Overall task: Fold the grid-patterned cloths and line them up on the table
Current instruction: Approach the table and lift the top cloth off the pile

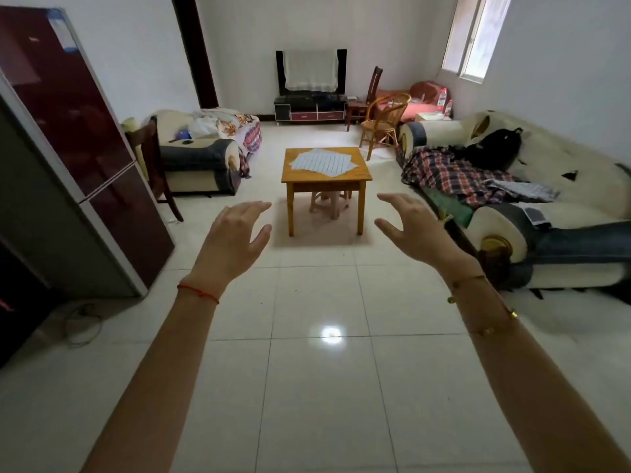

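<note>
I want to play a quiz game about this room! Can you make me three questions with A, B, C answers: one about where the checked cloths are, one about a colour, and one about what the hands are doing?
1. Where do the grid-patterned cloths lie?
A. On the wooden table
B. On the floor tiles
C. On the cane chair

2. What colour is the string on the left wrist?
A. Green
B. Red
C. Blue

3. What are the two hands doing?
A. Gripping a cloth
B. Pressing on the table
C. Held out open, holding nothing

Answers:
1. A: the cloths lie spread flat and overlapping on top of the wooden table.
2. B: a thin red string circles that wrist.
3. C: the left hand and right hand are in the air with relaxed fingers, far short of the table.
</note>
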